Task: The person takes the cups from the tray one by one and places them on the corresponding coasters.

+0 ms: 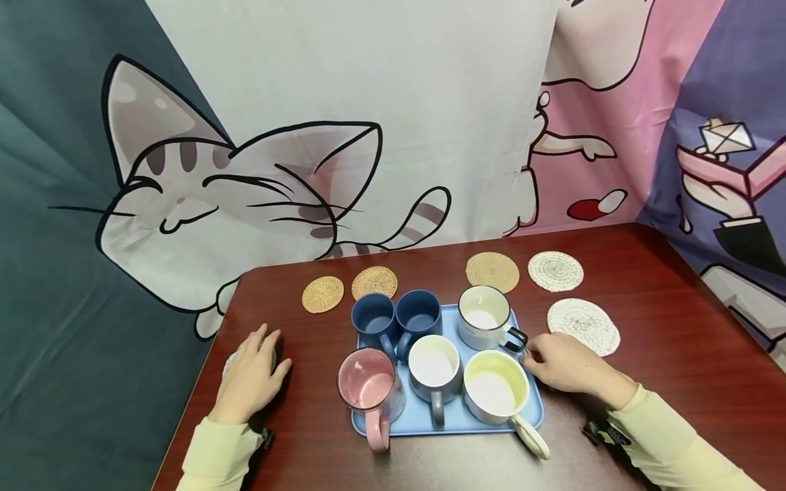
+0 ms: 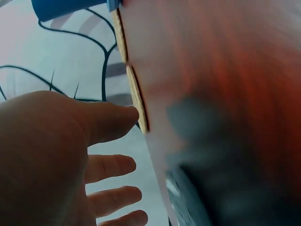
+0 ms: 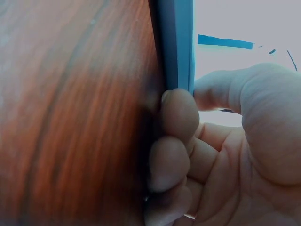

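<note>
The blue tray (image 1: pixel 529 404) of six mugs sat mid-table; your right hand (image 1: pixel 561 365) rested at its right edge, fingers (image 3: pixel 176 110) curled against the rim. Your left hand (image 1: pixel 250 374) lay flat, fingers spread, over a coaster (image 1: pixel 228 365).

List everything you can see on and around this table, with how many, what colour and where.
Tray: one, blue, near middle of the table, holding six mugs.
Blue mugs: two, dark blue, side by side at the tray's far left.
Pink mug: one, tray's near left corner.
Grey-blue mug: one, white inside, tray's near middle.
Yellow mug: one, pale yellow, tray's near right.
White mug: one, dark handle, tray's far right.
Tan coasters: three, woven, along the far edge.
White coasters: two, woven, right of the tray.
Table: one, dark red wood.
Backdrop: cartoon cat cloth behind.
Left hand: flat on something pale at the table's left edge.
Right hand: fingers curled at the tray's right edge.
</note>
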Motion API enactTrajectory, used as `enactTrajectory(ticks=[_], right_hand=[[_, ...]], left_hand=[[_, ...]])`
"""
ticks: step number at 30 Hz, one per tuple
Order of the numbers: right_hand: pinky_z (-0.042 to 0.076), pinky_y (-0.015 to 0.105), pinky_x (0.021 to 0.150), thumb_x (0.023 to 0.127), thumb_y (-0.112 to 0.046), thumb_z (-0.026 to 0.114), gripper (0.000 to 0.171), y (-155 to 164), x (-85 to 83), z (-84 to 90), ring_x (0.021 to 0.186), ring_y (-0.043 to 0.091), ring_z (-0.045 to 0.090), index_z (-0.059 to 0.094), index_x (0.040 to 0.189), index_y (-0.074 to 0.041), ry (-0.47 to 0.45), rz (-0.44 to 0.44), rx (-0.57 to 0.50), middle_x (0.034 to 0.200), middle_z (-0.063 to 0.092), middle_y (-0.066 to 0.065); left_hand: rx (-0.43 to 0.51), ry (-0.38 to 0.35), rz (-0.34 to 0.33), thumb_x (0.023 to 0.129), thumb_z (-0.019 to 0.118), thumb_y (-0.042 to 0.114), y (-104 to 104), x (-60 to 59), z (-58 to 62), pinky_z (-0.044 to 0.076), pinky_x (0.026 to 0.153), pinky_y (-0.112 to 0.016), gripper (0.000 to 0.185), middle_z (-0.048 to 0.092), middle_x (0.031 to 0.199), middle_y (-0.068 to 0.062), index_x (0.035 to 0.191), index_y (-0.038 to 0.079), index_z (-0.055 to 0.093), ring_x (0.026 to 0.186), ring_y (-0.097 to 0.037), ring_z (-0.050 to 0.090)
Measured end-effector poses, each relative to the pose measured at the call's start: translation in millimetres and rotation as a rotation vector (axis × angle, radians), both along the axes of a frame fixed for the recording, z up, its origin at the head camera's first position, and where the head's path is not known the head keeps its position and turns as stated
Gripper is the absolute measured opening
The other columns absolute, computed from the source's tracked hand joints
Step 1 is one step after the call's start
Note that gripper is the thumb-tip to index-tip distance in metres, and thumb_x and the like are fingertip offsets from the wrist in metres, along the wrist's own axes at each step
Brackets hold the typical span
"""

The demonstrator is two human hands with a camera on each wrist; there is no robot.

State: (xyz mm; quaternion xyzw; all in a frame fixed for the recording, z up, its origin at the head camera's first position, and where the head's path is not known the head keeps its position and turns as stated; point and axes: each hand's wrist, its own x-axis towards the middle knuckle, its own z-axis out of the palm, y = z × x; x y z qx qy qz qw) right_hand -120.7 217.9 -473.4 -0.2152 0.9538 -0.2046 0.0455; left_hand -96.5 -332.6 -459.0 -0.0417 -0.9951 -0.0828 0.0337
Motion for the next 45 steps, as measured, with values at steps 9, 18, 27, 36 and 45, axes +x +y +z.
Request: enactTrajectory(ticks=[9, 18, 27, 36, 45], right_hand=[[0.03, 0.025, 0.054, 0.089, -0.018, 0.067, 0.036, -1, -1.3, 0.4, 0.055, 0.005, 0.034, 0.047, 0.06, -0.024, -0.011, -0.004, 0.002, 0.058, 0.033, -0.013], [0.032, 0.025, 0.054, 0.09, -0.018, 0.067, 0.036, 0, 0.5, 1.0, 0.055, 0.004, 0.035, 0.048, 0.06, -0.024, -0.007, -0.002, -0.007, 0.057, 0.036, -0.014], [0.031, 0.025, 0.054, 0.09, -0.018, 0.067, 0.036, 0, 0.3, 0.4, 0.056, 0.005, 0.035, 0.047, 0.06, -0.024, -0.004, -0.004, -0.001, 0.057, 0.035, -0.013], [0.032, 0.025, 0.055, 0.09, -0.019, 0.067, 0.036, 0, -0.5, 0.6, 0.056, 0.005, 0.036, 0.047, 0.061, -0.024, -0.014, -0.002, 0.001, 0.058, 0.036, -0.013], [0.031, 0.025, 0.054, 0.09, -0.018, 0.067, 0.037, 0, -0.9, 1.5, 0.056, 0.005, 0.035, 0.046, 0.06, -0.024, -0.015, 0.001, 0.0, 0.058, 0.035, -0.013]], left_hand=[[0.046, -0.074, 0.112, 0.101, 0.064, 0.027, -25, 17.0, -6.6, 0.037, 0.1, -0.079, 0.06, 0.033, 0.158, -0.035, 0.149, -0.004, 0.046, 0.14, -0.061, 0.034], [0.034, -0.08, 0.111, 0.099, 0.065, 0.026, -28, 17.2, -10.9, 0.042, 0.096, -0.075, 0.056, 0.041, 0.152, -0.034, 0.144, -0.004, 0.051, 0.133, -0.058, 0.043], [0.017, -0.041, 0.064, 0.098, 0.068, 0.024, -14, 11.7, -10.9, 0.045, 0.093, -0.075, 0.053, 0.045, 0.151, -0.032, 0.142, -0.003, 0.054, 0.132, -0.056, 0.047], [-0.001, 0.068, -0.049, 0.094, 0.074, 0.023, 20, -1.0, -10.8, 0.05, 0.09, -0.07, 0.049, 0.054, 0.146, -0.026, 0.136, 0.001, 0.061, 0.128, -0.05, 0.055], [-0.004, 0.073, -0.121, 0.093, 0.075, 0.027, 49, -14.9, -14.2, 0.052, 0.091, -0.067, 0.05, 0.055, 0.147, -0.021, 0.136, 0.006, 0.063, 0.13, -0.045, 0.055]])
